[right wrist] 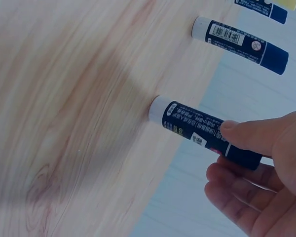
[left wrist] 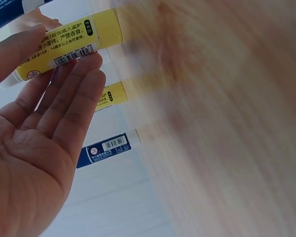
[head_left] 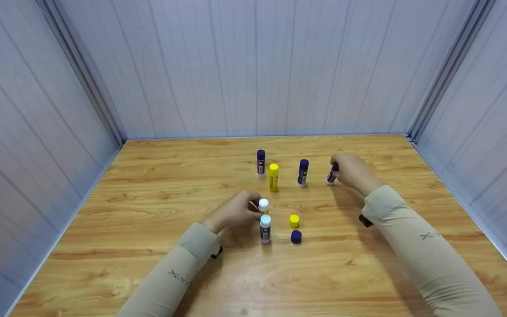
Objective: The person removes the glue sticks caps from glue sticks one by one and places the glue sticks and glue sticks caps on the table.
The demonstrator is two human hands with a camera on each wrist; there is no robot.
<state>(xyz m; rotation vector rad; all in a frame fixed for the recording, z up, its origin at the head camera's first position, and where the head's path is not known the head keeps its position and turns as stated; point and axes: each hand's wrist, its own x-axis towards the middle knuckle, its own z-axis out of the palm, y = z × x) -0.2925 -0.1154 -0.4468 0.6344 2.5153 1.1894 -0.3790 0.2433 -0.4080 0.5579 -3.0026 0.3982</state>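
— How is it going?
— Three capped glue sticks [head_left: 273, 178] are standing on the surface [head_left: 156, 185]; to their right, the right hand [head_left: 354, 172] is pinching a tilted blue stick [right wrist: 192, 123], also capped. I am judging these four done.
— And the left hand [head_left: 236, 210]?
— It is holding an uncapped yellow stick [left wrist: 64, 47], near an uncapped blue stick [head_left: 265, 232]. A yellow cap [head_left: 294, 221] and a blue cap [head_left: 296, 237] are lying loose, so two are probably remaining.

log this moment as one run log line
left hand: holds white-topped yellow glue stick | right hand: pinches dark blue glue stick, tilted | loose on table: yellow cap, dark blue cap
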